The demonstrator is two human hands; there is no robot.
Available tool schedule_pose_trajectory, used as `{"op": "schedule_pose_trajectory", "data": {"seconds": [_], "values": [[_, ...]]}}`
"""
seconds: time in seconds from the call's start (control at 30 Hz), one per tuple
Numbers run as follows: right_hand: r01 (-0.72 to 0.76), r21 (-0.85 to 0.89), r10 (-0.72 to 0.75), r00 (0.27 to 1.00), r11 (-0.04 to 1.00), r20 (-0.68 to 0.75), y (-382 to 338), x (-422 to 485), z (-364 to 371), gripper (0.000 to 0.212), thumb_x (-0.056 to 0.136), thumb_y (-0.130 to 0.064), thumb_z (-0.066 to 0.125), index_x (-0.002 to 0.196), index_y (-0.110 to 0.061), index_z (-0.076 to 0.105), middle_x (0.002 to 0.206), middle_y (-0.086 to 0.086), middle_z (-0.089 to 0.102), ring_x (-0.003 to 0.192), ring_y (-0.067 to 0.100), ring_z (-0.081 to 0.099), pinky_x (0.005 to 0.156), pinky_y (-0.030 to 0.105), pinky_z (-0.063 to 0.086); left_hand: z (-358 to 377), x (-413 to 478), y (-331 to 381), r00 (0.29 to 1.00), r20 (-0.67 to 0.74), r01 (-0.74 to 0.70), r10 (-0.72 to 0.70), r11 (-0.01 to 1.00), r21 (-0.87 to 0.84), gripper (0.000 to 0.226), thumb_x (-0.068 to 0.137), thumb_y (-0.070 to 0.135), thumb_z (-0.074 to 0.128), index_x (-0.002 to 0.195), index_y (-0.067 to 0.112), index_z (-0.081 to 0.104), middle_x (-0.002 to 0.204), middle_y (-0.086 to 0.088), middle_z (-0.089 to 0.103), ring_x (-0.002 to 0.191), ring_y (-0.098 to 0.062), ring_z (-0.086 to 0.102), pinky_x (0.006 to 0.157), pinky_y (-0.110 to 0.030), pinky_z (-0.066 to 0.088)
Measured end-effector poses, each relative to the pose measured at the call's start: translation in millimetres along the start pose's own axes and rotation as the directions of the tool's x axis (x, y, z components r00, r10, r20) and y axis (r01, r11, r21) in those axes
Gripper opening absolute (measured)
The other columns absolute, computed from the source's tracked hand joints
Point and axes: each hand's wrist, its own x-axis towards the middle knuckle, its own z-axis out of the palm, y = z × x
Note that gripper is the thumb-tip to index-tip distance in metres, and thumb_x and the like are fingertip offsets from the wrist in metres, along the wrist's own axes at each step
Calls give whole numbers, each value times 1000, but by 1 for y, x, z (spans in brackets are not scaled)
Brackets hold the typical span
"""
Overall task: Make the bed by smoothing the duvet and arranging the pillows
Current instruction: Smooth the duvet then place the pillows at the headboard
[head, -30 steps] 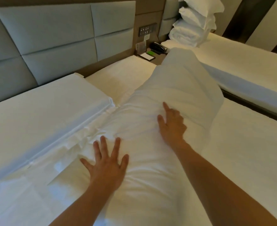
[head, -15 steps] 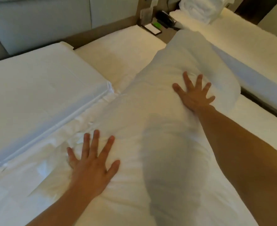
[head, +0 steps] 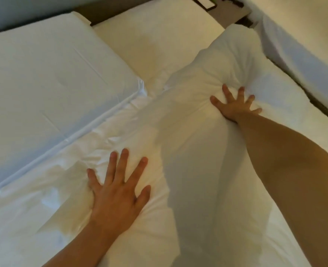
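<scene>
A long white pillow (head: 188, 132) lies across the bed, running from the near edge toward the far right. My left hand (head: 118, 191) rests flat on its near left part, fingers spread. My right hand (head: 234, 105) presses into its far end with fingers apart, and the fabric puckers around the fingertips. A flat folded white duvet (head: 49, 83) lies to the left, its edge running alongside the pillow. Bare white sheet (head: 155, 41) shows beyond the pillow.
A second bed (head: 302, 41) with white bedding stands at the right across a dark gap. A nightstand (head: 234, 10) with dark items sits at the top between the beds. The grey headboard (head: 20, 8) shows at the top left.
My right hand has slid farther along the pillow and now sinks into its far end. The left hand stays pressed on the near part. The view has tilted downward.
</scene>
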Motion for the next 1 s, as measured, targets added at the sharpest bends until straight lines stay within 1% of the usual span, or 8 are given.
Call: {"op": "schedule_pose_trajectory", "data": {"seconds": [0.23,0.33,0.4,0.47,0.57,0.63,0.9,1.0], "values": [[-4,27,6,997,1000,-80,4,-42,-12,86,77,-97,17,152,-63,-8,172,-7,-15,155,41,-15,113,78,-4,-17,-5,8,994,93,57,-58,998,14,74,92,79,12,160,51,8,175,-1,-2,160,-25,6,111,-77,22],[-2,71,12,990,997,-143,0,-63,-15,83,83,-92,20,155,-58,-3,173,-4,-9,156,41,-11,116,75,-1,-33,-2,15,992,97,84,-79,995,-47,70,89,78,23,153,49,33,171,-10,20,159,-28,18,113,-76,20],[27,142,3,978,989,-207,-13,-78,-12,81,84,-90,27,154,-61,-2,173,-7,-8,157,38,-9,117,73,1,-51,12,25,997,3,77,-78,986,-151,67,89,76,27,141,38,47,163,-18,33,155,-36,27,115,-73,20],[89,187,-37,964,978,-263,-30,-87,-7,79,84,-90,30,152,-65,-2,172,-12,-10,158,34,-10,116,74,2,-65,38,38,994,-84,43,-65,970,-240,73,92,77,24,149,35,35,169,-19,19,158,-36,16,120,-69,16],[123,178,-68,955,976,-289,-55,-81,-9,79,83,-91,26,152,-66,-3,170,-14,-19,156,35,-17,114,77,0,-63,73,54,999,-51,-16,5,975,-222,82,94,79,13,162,39,-7,173,-11,-9,160,-33,-3,122,-69,12],[98,173,-44,955,980,-292,-65,-67,-15,82,80,-94,25,151,-66,-4,168,-14,-24,155,37,-22,112,79,-3,-51,81,54,999,-32,-32,26,979,-203,83,95,78,11,160,37,-20,173,-10,-13,160,-34,-6,121,-71,11],[-19,82,31,988,996,-149,-75,0,-6,96,64,-105,23,147,-70,-10,169,-14,-23,154,40,-22,108,82,-7,-7,97,35,998,-49,-37,25,963,-267,85,93,78,15,162,38,-13,174,-8,-5,160,-32,0,119,-73,10],[-31,55,37,993,998,-109,-83,9,9,98,64,-105,23,148,-68,-10,169,-13,-24,153,40,-24,108,82,-10,-1,106,26,1000,-13,-20,17,964,-265,84,91,80,9,159,41,-22,173,-5,-15,160,-28,-11,120,-71,4]]}}
